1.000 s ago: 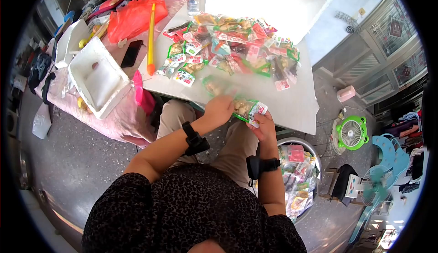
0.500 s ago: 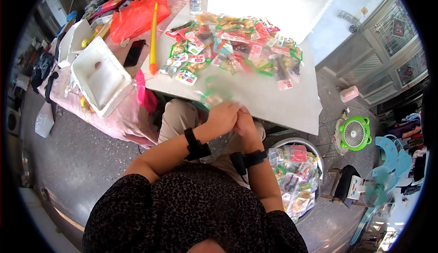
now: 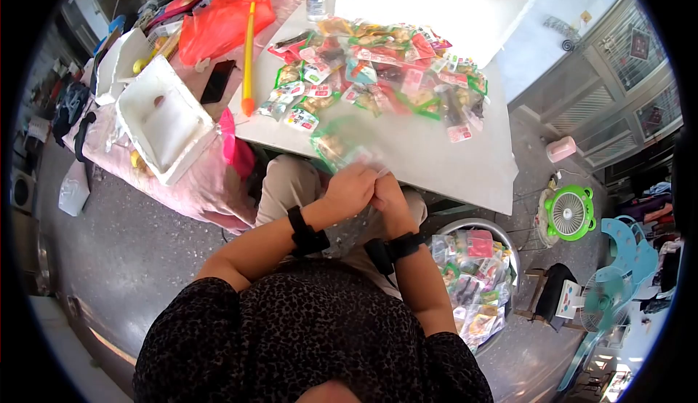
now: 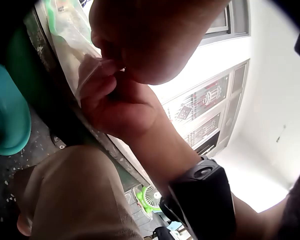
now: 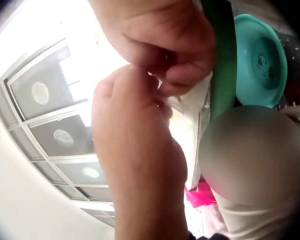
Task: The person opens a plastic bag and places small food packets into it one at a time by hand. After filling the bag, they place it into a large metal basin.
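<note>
My left hand and right hand meet at the table's front edge. Between them their curled fingers pinch the near end of a clear food packet with green edging. The rest of the packet extends over the tabletop, its pale contents partly visible. In the left wrist view, thin clear film runs into the fingertips of the right hand. In the right wrist view, the left hand presses close against the right hand, which hides most of the pinched part.
Several colourful food packets are heaped at the table's back, before a white foam box. A metal basin of packets stands at lower right. Left are a yellow stick, phone and foam tray. A teal basin sits below.
My right hand has moved left from the packet's labelled end to meet my left hand. The two stay together at the packet's near end, and its labelled end is hidden.
</note>
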The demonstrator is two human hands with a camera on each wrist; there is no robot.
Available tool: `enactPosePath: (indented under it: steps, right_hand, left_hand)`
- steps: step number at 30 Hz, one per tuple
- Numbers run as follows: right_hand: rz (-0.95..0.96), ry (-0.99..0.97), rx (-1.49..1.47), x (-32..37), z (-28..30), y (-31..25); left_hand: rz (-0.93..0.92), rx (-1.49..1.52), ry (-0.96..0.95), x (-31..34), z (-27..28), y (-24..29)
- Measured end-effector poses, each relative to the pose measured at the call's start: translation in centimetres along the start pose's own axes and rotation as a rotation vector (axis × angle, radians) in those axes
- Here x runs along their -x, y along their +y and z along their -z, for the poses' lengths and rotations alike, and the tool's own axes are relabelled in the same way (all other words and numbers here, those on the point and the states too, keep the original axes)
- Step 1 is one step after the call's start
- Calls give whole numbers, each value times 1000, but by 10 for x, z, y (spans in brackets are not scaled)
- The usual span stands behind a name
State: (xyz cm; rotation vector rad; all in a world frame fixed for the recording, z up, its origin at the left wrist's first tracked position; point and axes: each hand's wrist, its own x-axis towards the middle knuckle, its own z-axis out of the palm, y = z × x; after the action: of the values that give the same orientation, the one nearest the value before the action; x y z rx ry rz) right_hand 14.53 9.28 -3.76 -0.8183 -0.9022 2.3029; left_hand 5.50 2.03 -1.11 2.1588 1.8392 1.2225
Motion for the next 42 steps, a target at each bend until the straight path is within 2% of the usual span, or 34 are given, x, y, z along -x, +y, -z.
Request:
enactPosePath:
  steps: [1,4,7,10,13,16,19,20,22,23,24,26,28,31,35,37,41,42]
  right_hand:
    - [-34,25,29,3,-4,-2]
    - [-84,-101,293,5,25,-8]
    - [-49,103,418,22,30,-19]
    - [-6,197,448,33,36,-27]
    - [110,236,553,35,51,-26]
    - [633,373,844,35,52,-18]
    - [1110,348,1496,51,20,-53]
    - [1113,296,1478,55,6,-67]
    - [1119,210,1444,64,-18,-92]
    - [1042,127,1433,69,-22,-99]
    - [964,46,1419,73,-24,-105]
    - [815,-68,1417,86,-33,-117]
    - [654,-75,1451,108,-41,-126]
    - [745,-26,1471,129,-37,-116]
    - [784,-70,1535,150,-42,-101]
    - [739,-64,1548,158,-44,-95]
    - [637,7,1515,171,-26,-98]
    - [663,58,1509,176,-17,-100]
  left_hand:
    - [10,20,-35,2,5,0]
    - [-79,-52,-19,11,23,9]
    - [-185,-247,-30,23,17,-7]
    - [-212,-397,-62,25,9,-22]
    - [-259,-241,-53,14,13,-28]
    - [-223,-29,-32,-1,31,-28]
    - [-115,107,-70,-17,53,-27]
    - [-145,114,-108,-25,67,-23]
    - [44,371,-323,-46,103,-2]
    - [148,496,-431,-52,118,6]
    - [165,488,-483,-56,126,9]
    - [190,499,-492,-56,136,17]
    - [247,580,-526,-53,136,25]
    - [370,659,-595,-45,135,39]
    - [193,534,-642,-36,124,58]
    - [142,515,-664,-35,119,67]
    - [123,614,-627,-35,109,62]
    - [160,670,-618,-34,106,57]
